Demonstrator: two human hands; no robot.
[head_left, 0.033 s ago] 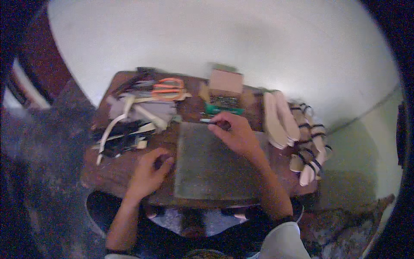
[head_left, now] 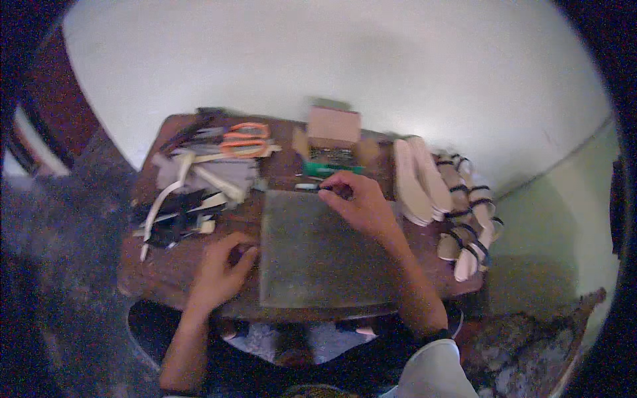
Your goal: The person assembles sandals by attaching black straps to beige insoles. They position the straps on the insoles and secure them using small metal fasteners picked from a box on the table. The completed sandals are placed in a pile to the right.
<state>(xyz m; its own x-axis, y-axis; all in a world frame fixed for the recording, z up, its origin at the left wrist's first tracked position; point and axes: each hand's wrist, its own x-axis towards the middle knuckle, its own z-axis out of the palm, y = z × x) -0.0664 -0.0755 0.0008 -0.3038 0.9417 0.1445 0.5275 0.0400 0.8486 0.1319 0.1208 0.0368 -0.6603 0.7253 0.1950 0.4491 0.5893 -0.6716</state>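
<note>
With fingers (head_left: 340, 178) of the right hand (head_left: 361, 205) nearly together, shifted slightly rightward along the pale stick (head_left: 306, 187) beside the grey mat's (head_left: 318, 255) far edge (cannot tell whether gripping), perhaps letting go.

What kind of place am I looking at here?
Probably a small shoemaking workspace: pale shoe soles and black-strapped sandals on the right, with pale strips and what look like orange-handled scissors on the left.
</note>
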